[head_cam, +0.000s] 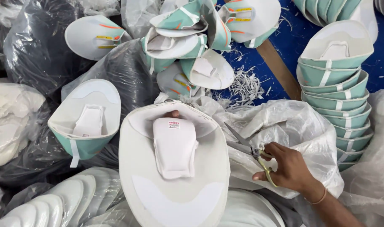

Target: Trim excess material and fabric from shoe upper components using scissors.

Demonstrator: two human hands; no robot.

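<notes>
One right hand [286, 166] grips scissors [248, 149]; left hand [172, 114] holds the white shoe upper [175, 172].

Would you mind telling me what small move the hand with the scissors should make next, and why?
Probably bring the scissors left to the rim of the white shoe upper. The right hand grips them beside the upper, blades open and pointing at its edge without touching. A fingertip of the left hand shows behind the upper's top, steadying it.
</notes>
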